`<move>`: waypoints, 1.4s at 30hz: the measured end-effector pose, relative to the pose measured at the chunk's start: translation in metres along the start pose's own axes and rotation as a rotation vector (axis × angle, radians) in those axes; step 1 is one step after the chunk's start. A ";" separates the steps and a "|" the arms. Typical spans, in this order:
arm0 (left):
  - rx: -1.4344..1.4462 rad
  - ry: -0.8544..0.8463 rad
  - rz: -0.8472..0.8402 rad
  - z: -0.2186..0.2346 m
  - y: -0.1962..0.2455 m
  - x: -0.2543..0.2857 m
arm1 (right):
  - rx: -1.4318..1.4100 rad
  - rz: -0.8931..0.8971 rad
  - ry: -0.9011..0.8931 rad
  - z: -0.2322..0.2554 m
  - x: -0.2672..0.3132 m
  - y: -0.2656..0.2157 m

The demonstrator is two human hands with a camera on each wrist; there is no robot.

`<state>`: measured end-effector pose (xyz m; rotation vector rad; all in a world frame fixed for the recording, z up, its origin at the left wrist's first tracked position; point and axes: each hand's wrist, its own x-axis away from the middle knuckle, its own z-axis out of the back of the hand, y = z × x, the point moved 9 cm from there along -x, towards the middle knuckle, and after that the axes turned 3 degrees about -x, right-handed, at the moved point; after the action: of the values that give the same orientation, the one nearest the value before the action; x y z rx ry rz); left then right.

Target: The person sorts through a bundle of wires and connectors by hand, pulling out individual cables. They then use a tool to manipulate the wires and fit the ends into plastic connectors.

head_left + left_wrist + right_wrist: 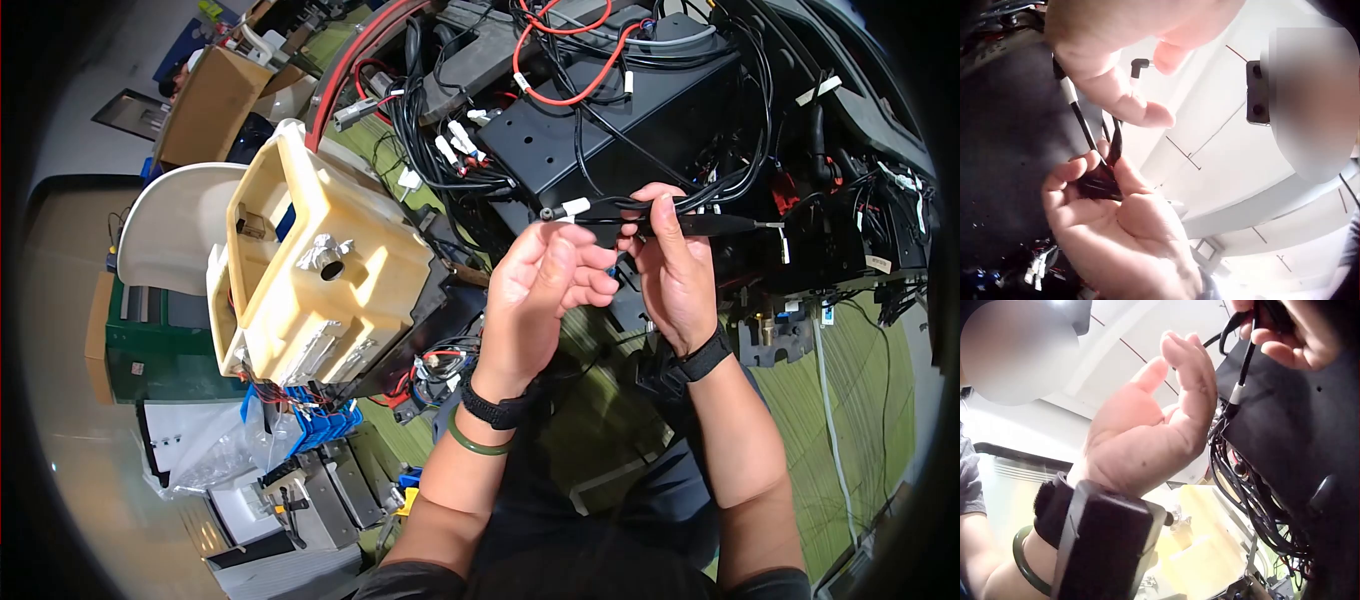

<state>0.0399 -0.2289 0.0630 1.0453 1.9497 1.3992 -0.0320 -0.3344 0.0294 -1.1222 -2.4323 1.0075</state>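
Black cables [735, 192] pass through the right hand [678, 275], whose thumb and fingers grip them. One cable end carries a white label [576, 207] and a small dark tip [547, 214], just above the fingers of the left hand [540, 290]. Loosely bent, the left hand's fingers hold nothing visible. In the left wrist view, a small angled black connector [1139, 66] shows between the left hand's [1110, 59] digits; contact is unclear. Below it, the right hand [1119, 231] pinches the cables [1100, 184]. The right wrist view shows the white label [1236, 394] below the right hand [1300, 337].
A black metal box [600, 120] with red and black wiring lies beyond the hands. On the left stand a cream plastic housing [375, 285] and a blue crate [325, 425]. More wiring [890, 220] hangs at the right, above a green floor [860, 380].
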 end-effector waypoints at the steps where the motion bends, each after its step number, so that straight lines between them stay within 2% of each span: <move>1: 0.055 0.032 0.010 -0.001 0.001 -0.001 | 0.002 0.000 0.000 0.001 0.000 0.000; 2: 0.056 0.031 0.010 -0.003 0.003 -0.001 | 0.011 0.002 -0.003 0.002 0.000 0.001; 4: 0.099 0.003 -0.127 -0.008 0.019 -0.002 | 0.021 0.007 -0.004 0.002 0.000 0.000; 7: 0.098 -0.011 -0.145 -0.008 0.020 -0.003 | 0.021 0.001 0.009 0.002 0.001 0.000; 9: 0.129 0.009 -0.143 -0.003 0.016 -0.003 | 0.076 0.015 0.020 0.001 0.001 -0.004; 10: 0.032 0.020 -0.123 -0.003 0.012 -0.003 | 0.076 0.015 0.019 -0.001 0.002 -0.004; 12: -0.086 0.007 -0.098 -0.001 0.006 -0.004 | 0.270 0.109 0.127 0.006 0.005 -0.014; 17: -0.039 0.031 -0.017 0.001 -0.006 -0.002 | 0.376 0.066 0.098 0.013 0.011 -0.008; 19: -0.194 0.076 -0.051 0.005 -0.005 0.000 | 0.365 0.074 0.119 0.011 0.013 -0.009; 21: -0.213 0.108 -0.057 0.005 -0.005 0.002 | 0.472 0.055 0.154 0.012 0.014 -0.009; 23: -0.515 0.169 -0.260 0.002 0.010 0.006 | 0.470 0.029 0.155 0.020 0.014 -0.005; 24: -0.644 0.220 -0.326 0.003 0.015 0.009 | 0.466 0.005 0.155 0.022 0.014 -0.002; 25: -0.643 0.222 -0.325 0.003 0.014 0.009 | 0.468 0.003 0.154 0.021 0.016 -0.004; 27: -1.021 0.269 -0.500 -0.009 0.029 0.016 | 0.487 -0.012 0.028 0.003 0.019 -0.005; 28: -1.093 0.285 -0.545 -0.012 0.033 0.019 | 0.430 0.026 -0.026 -0.003 0.020 -0.008; 31: -1.157 0.236 -0.599 -0.017 0.032 0.020 | 0.289 -0.012 -0.073 -0.009 0.018 0.000; 36: -1.198 0.152 -0.676 -0.026 0.037 0.022 | 0.307 -0.143 -0.131 -0.007 0.018 0.009; 38: -1.148 0.112 -0.688 -0.024 0.029 0.022 | 0.307 -0.095 -0.111 -0.007 0.017 0.006; 39: -1.149 0.116 -0.688 -0.024 0.025 0.022 | 0.308 -0.045 -0.089 -0.006 0.016 0.002; 41: -0.458 0.199 -0.233 0.011 -0.008 0.009 | 0.281 -0.073 -0.084 -0.007 0.016 0.004; 42: -0.318 0.171 -0.060 0.015 -0.022 0.005 | 0.258 -0.070 -0.085 -0.008 0.016 0.002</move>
<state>0.0428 -0.2201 0.0378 0.7351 1.7768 1.7426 -0.0371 -0.3170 0.0332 -0.9190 -2.3027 1.3249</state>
